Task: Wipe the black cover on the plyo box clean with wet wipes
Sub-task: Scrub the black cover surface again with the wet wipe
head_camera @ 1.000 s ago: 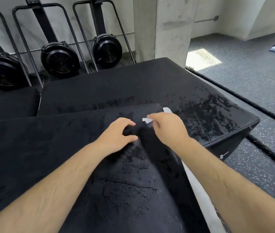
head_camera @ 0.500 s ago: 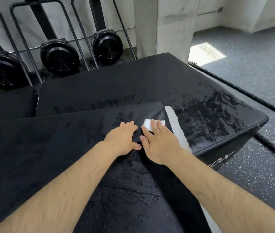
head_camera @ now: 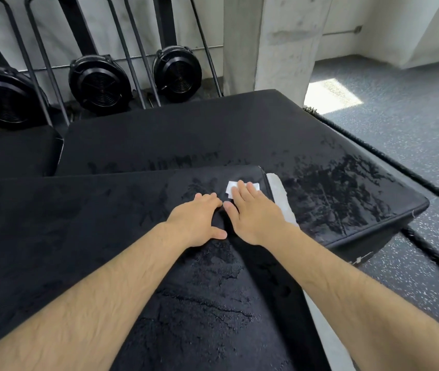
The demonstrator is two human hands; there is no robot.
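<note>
The speckled grey rubber gym floor runs off to the right, with a bright patch of sun on it beside a rough square concrete pillar. Against the white back wall lean three black fan-wheel machines with thin metal frames. In front of them sit big padded plyo boxes; the farther one, a black vinyl-topped plyo box, shows dark wet streaks toward its right corner. Nearer, the soft black cover spreads wide across the closest box, its right edge lifted enough to show a strip of white foam padding beneath. A thick black rope lies along the floor just beyond the boxes.

Both bare forearms reach forward over the cover. The left hand lies flat, fingers together, pressing the fabric down. The right hand, just beside it, is spread flat on a small white wet wipe near the cover's far right corner, fingers covering most of it.
</note>
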